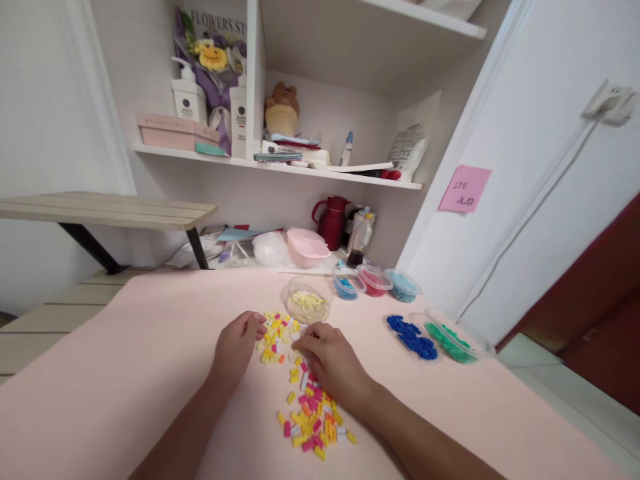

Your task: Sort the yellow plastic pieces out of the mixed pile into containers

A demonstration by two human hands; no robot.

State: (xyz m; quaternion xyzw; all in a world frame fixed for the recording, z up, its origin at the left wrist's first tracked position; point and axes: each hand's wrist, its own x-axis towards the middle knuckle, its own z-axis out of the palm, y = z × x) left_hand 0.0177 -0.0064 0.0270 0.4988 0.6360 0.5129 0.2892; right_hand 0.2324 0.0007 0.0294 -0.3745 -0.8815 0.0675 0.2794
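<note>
Small toy building bricks in yellow, pink, white and orange lie loose on the pink tabletop, in an upper pile and a lower pile. My left hand rests at the left edge of the upper pile, its fingers loosely curved and nothing visible in them. Over the bricks between both piles is my right hand, thumb and fingertips brought together low at the surface. Whatever is between those fingertips is too small to make out. Just beyond the hands stands a clear round tub with pale yellow bricks in it.
At the right are open tubs of dark blue bricks and green bricks. Farther back stand small tubs of blue, red and light blue pieces. A pink box, red jug and bottle line the back.
</note>
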